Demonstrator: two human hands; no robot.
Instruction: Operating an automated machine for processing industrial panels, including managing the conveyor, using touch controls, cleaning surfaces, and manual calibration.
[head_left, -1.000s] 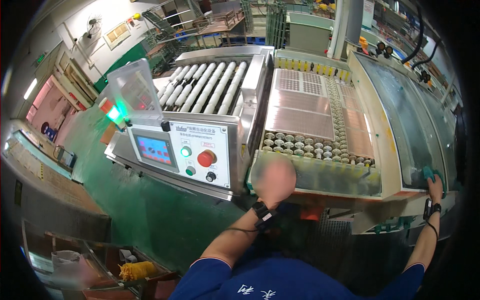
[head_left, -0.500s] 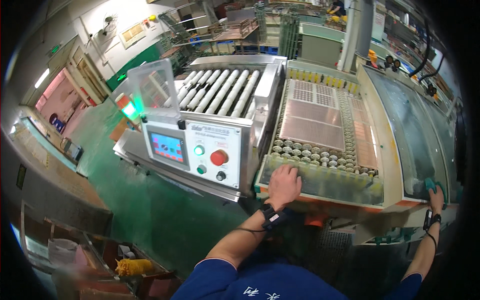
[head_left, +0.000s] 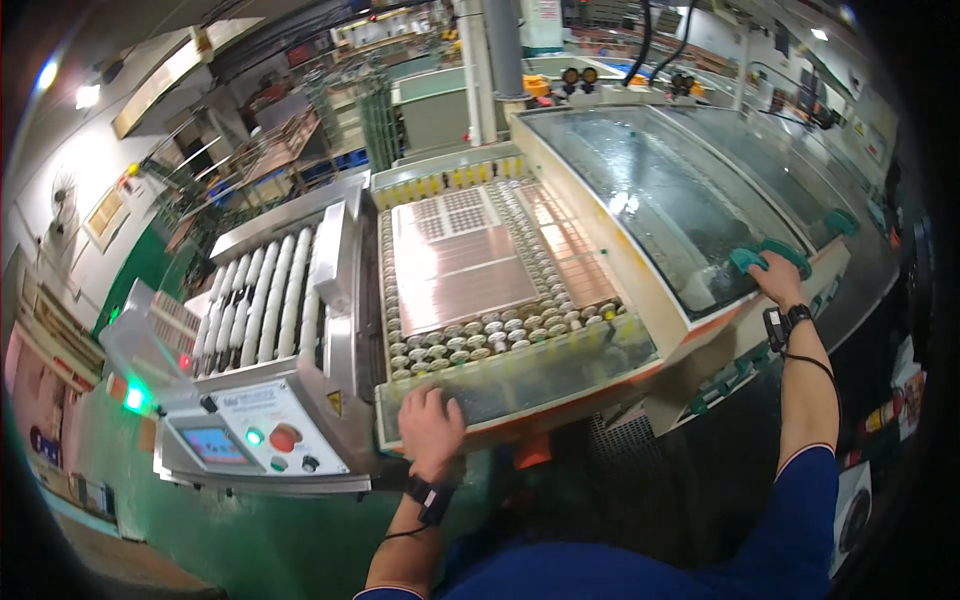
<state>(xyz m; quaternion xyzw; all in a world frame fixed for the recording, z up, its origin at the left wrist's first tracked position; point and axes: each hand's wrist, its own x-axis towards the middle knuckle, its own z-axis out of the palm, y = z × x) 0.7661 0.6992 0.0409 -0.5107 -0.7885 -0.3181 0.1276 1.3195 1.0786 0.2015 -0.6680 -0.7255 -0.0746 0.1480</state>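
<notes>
My left hand (head_left: 432, 432) lies against the left end of a clear front panel (head_left: 530, 385) on a wet roller conveyor, its fingers bent slightly and its thumb apart. Beyond the panel, a copper-coloured board (head_left: 470, 275) with a patterned far part lies on rows of small wheels (head_left: 480, 338). To its right is a narrower copper-coloured board (head_left: 565, 245), partly behind the machine's wall. Over on the right, my right hand (head_left: 778, 280) is closed on a green handle (head_left: 790, 255) at the near edge of a transparent lid (head_left: 640, 190).
A control panel (head_left: 250, 430) with a screen and a red button stands at left, below white rollers (head_left: 262, 295). A second green handle (head_left: 840, 222) sits farther right. Grey and white pipes (head_left: 505, 50) rise behind. Green floor (head_left: 220, 530) lies at lower left.
The view has swung to the right, so the machine appears farther left and more of the transparent lid shows. My left hand stays on the panel, my right on the green handle.
</notes>
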